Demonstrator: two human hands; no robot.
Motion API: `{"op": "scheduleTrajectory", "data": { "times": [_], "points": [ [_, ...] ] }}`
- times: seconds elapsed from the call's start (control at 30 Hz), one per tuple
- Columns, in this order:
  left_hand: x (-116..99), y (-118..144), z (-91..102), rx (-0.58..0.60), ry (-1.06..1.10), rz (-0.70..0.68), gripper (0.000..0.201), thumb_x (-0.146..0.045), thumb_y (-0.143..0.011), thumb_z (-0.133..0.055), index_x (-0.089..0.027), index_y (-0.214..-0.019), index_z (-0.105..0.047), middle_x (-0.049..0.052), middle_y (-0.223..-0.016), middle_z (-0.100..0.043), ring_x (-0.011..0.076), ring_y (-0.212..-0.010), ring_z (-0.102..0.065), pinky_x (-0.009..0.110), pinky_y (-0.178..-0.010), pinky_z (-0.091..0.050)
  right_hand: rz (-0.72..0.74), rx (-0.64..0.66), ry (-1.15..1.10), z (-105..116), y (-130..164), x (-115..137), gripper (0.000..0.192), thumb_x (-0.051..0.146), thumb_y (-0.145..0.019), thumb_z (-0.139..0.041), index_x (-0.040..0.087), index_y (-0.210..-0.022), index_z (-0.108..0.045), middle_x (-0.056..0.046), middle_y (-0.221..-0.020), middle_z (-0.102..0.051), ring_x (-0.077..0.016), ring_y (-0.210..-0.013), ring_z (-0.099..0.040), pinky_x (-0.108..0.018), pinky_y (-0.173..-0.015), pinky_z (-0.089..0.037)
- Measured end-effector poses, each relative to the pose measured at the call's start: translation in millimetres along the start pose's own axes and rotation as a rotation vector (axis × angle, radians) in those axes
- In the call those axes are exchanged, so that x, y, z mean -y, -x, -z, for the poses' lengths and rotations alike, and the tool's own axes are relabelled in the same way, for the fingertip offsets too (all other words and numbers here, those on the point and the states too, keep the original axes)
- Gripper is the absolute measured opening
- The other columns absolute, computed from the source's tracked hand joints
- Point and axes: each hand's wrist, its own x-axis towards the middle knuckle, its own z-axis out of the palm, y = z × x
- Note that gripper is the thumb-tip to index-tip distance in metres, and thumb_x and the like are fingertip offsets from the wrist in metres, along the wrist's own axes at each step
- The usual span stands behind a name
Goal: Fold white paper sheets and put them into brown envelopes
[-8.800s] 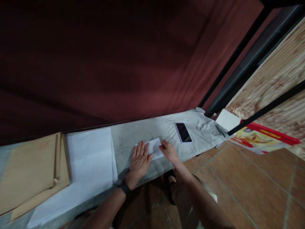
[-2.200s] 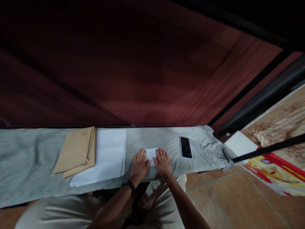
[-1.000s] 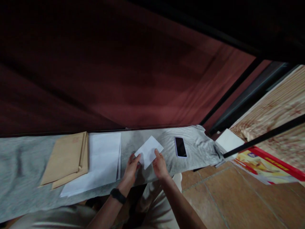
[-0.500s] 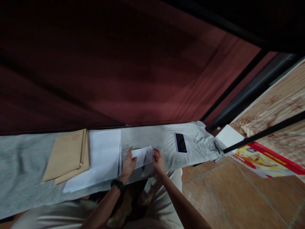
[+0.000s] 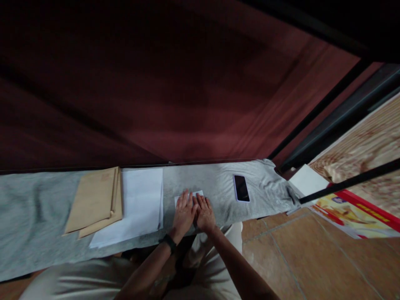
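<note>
A small folded white paper (image 5: 187, 195) lies on the grey cloth-covered bench (image 5: 37, 216), mostly hidden under my hands. My left hand (image 5: 184, 212) presses flat on it, fingers spread, with a black band on the wrist. My right hand (image 5: 204, 213) lies flat right beside it on the same paper, fingers pointing away from me. Neither hand grips anything.
A stack of white sheets (image 5: 137, 204) and tan envelopes (image 5: 95, 200) lie to the left. A dark phone (image 5: 241, 188) rests to the right. Beyond the bench end are a white sheet (image 5: 308, 181), a colourful printed poster (image 5: 350, 210) and tiled floor (image 5: 312, 258). A dark red curtain hangs behind.
The paper was lifted and held in both hands a second ago; it now lies on the cloth, smaller, with both palms pressed flat on it.
</note>
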Motion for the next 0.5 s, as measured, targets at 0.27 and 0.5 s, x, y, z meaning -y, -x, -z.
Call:
{"op": "scheduleTrajectory", "data": {
  "times": [0.27, 0.5],
  "points": [
    [30.2, 20.6, -16.9, 0.062, -0.177, -0.017, 0.061, -0.039, -0.100, -0.034, -0.005, -0.150, -0.043, 0.022, -0.157, -0.042, 0.0319, -0.149, -0.036, 0.051, -0.120, -0.033, -0.019, -0.031, 0.016, -2.0, -1.6, 1.5, 0.050, 0.036, -0.105, -0.042, 0.018, -0.152, -0.045, -0.010, -0.156, -0.046, -0.0249, -0.144, -0.043, -0.043, -0.120, -0.027],
    [32.3, 24.3, -10.9, 0.041, -0.211, -0.069, 0.058, -0.038, -0.100, -0.036, -0.011, -0.152, -0.043, 0.020, -0.160, -0.038, 0.0315, -0.150, -0.034, 0.052, -0.120, -0.031, -0.141, -0.048, 0.052, 0.3, -3.4, -7.9, 0.052, 0.039, -0.106, -0.041, 0.017, -0.153, -0.044, -0.011, -0.156, -0.046, -0.0266, -0.143, -0.043, -0.046, -0.121, -0.026]
  ]
}}
